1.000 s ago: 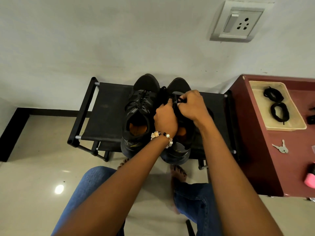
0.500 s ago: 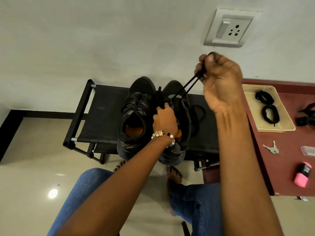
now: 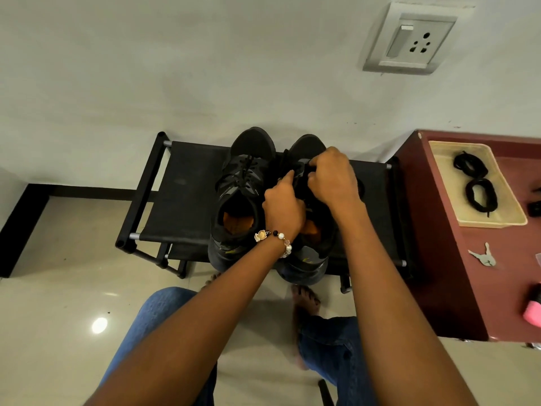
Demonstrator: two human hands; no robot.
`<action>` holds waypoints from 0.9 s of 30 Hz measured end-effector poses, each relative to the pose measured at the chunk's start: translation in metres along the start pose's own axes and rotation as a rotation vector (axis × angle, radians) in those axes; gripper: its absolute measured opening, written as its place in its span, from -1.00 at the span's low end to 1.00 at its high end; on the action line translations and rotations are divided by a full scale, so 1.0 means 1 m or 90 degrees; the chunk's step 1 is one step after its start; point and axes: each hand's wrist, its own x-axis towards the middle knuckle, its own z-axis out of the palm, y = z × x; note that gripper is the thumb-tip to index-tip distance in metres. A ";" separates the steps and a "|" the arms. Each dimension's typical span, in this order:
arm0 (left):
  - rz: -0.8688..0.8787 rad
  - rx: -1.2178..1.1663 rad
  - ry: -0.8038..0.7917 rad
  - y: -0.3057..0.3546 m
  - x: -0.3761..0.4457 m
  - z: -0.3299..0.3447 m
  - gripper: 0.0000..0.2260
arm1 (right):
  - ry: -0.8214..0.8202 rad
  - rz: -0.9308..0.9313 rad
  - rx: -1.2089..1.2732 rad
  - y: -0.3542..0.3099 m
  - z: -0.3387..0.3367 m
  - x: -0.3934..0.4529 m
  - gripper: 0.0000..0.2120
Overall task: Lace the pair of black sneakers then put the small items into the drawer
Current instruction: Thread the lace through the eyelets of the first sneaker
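The right-hand black mesh sneaker (image 3: 307, 253) sits under both hands on the black fabric shoe rack (image 3: 181, 194), its lace hidden there. Half a second ago the right hand (image 3: 330, 177) was raised, drawing the lace taut; now it is back down, fingers curled at the eyelets beside the curled left hand (image 3: 282, 205). That suggests another eyelet is being threaded. The left-hand black sneaker (image 3: 243, 183) looks laced already.

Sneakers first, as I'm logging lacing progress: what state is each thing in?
Left sneaker: laced, on rack.
Right sneaker: being laced.
Left hand: pinching lace.
Right hand: pinching lace.
Spare laces: coiled in tray.
Keys: on cabinet.
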 end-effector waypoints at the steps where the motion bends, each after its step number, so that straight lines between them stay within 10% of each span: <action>1: 0.002 0.001 -0.001 0.000 0.000 0.000 -0.48 | 0.014 0.011 0.001 -0.002 0.000 -0.002 -0.77; 5: 0.004 0.023 -0.005 0.002 0.000 0.001 -0.49 | 0.017 0.025 0.034 0.001 0.004 0.000 -0.79; 10: -0.005 0.059 -0.012 0.002 0.003 0.004 -0.48 | 0.039 0.147 0.710 0.002 -0.038 -0.008 -0.83; 16: -0.006 0.077 -0.015 0.002 0.002 0.003 -0.46 | 0.125 -0.034 1.225 0.015 -0.100 -0.018 -0.83; 19: -0.005 0.067 -0.015 0.002 0.002 0.002 -0.45 | 0.215 -0.016 1.095 0.017 -0.086 -0.013 -0.86; 22: -0.002 0.049 -0.004 0.002 0.001 0.000 -0.47 | 0.240 -0.002 0.630 0.019 -0.057 -0.004 -0.86; 27: -0.005 -0.017 0.027 0.003 -0.003 -0.003 -0.48 | -0.029 -0.037 0.095 0.008 -0.008 0.002 -0.73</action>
